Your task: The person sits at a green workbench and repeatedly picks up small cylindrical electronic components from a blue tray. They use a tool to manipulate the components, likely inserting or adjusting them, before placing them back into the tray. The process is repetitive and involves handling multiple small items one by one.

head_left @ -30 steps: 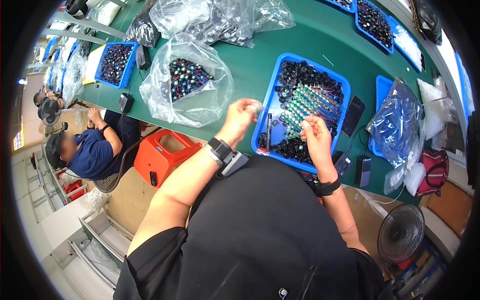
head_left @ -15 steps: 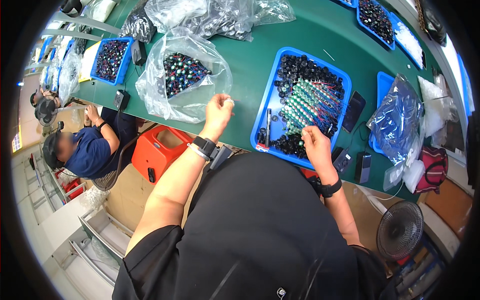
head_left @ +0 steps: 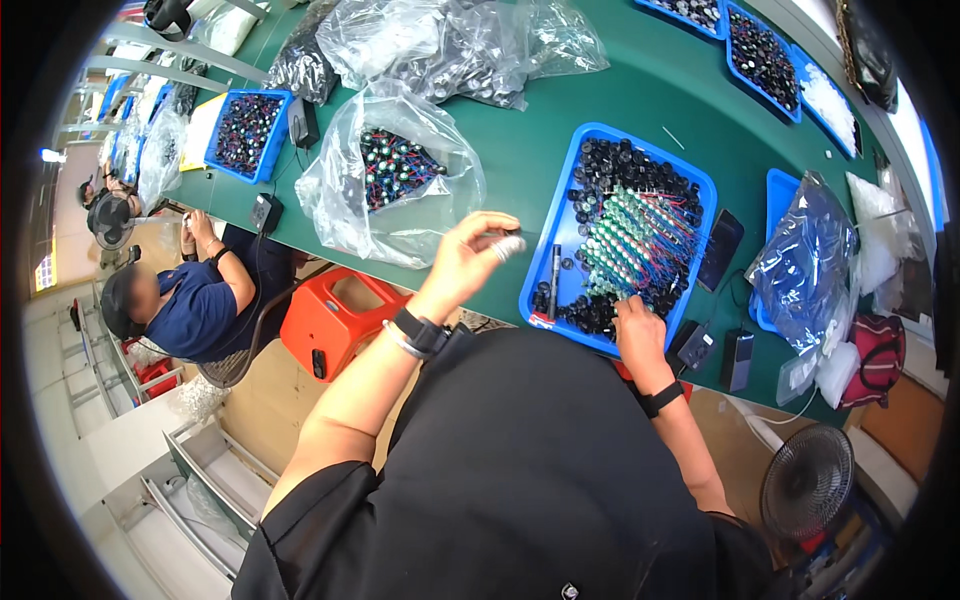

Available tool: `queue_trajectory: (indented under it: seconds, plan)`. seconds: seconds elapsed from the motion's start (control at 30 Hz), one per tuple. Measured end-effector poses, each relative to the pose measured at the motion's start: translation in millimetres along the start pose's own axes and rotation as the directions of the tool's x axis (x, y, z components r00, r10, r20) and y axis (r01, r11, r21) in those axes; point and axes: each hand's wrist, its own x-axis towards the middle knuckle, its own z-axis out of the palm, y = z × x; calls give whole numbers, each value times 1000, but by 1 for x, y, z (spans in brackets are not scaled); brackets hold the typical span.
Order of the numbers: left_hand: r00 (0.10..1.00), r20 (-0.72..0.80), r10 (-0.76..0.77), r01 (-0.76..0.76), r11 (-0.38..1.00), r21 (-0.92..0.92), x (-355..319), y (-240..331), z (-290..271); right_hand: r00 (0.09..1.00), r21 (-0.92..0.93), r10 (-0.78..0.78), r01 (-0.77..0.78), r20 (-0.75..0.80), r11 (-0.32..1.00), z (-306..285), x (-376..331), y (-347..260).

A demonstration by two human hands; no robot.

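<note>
My left hand [head_left: 472, 262] hovers between the clear plastic bag and the blue tray, fingers stretched and apart, pale bands around a fingertip. Nothing shows in its grasp. At the near side of the blue tray [head_left: 534, 262], my right hand [head_left: 640, 335] has its fingertips pressed together by the bundle of wired parts; what they pinch is hidden. That bundle [head_left: 625, 245] has rows of small green-white round pieces with red and blue wires. Small black round caps [head_left: 612, 160] lie around it. A dark marker pen [head_left: 555, 268] lies along the tray's left side.
The clear plastic bag [head_left: 455, 165] left of the tray holds more wired parts [head_left: 395, 170]. Right of the tray are a phone [head_left: 722, 248] and small black devices [head_left: 738, 358]. Another blue tray [head_left: 245, 135] stands far left, near a seated co-worker [head_left: 205, 305] and a red stool [head_left: 330, 325].
The view has shifted slightly. My left hand has moved rightward from the bag's edge and its fingers have parted. My right fingertips have come down against the near end of the bundle.
</note>
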Motion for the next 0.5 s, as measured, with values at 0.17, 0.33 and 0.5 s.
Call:
queue_trajectory:
  seconds: [0.17,0.33,0.5]
  plan:
    - [993,100,67,-78,991,108,-12,12,18,999,30,11,-12,41,999,-8,2,-4]
    - [992,95,81,-89,993,80,-13,10,21,998,67,39,-42,49,997,-7,1,-4]
    - [996,-74,40,-29,988,149,-9,26,9,998,2,-26,26,51,1000,1,0,5]
